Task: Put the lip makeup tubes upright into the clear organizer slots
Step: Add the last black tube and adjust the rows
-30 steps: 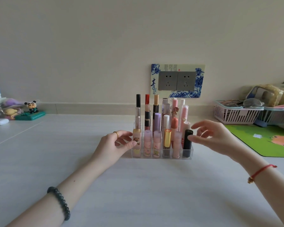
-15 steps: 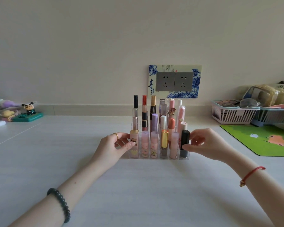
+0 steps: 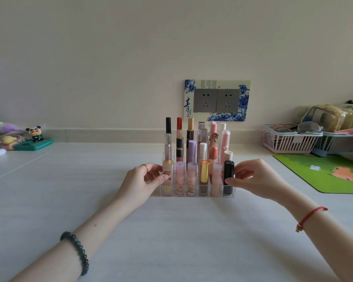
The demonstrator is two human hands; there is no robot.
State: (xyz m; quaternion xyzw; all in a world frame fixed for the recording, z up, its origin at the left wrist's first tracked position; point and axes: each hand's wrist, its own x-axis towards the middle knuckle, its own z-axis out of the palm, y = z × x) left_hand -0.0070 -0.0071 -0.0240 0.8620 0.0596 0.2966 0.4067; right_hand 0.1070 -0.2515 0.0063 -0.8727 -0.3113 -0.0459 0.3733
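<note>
A clear organizer [image 3: 198, 194] stands mid-table, filled with several upright lip makeup tubes in rows. In its front row are a pink tube with a cartoon label [image 3: 167, 176] at the left end and a black tube [image 3: 228, 176] at the right end. My left hand [image 3: 143, 182] grips the organizer's left side, thumb on the front by the pink tube. My right hand [image 3: 253, 179] grips the right side, thumb beside the black tube. Taller tubes with black, red and gold caps [image 3: 179, 129] stand in the back row.
A wall socket plate [image 3: 216, 100] sits behind the organizer. White and blue baskets [image 3: 289, 141] and a green mat [image 3: 330, 171] lie at the right. Small figurines [image 3: 36, 137] and bottles stand at the far left against the wall.
My right hand came in from open beside the organizer and closed on its right side. My left hand stayed on the left side. The view shifted slightly.
</note>
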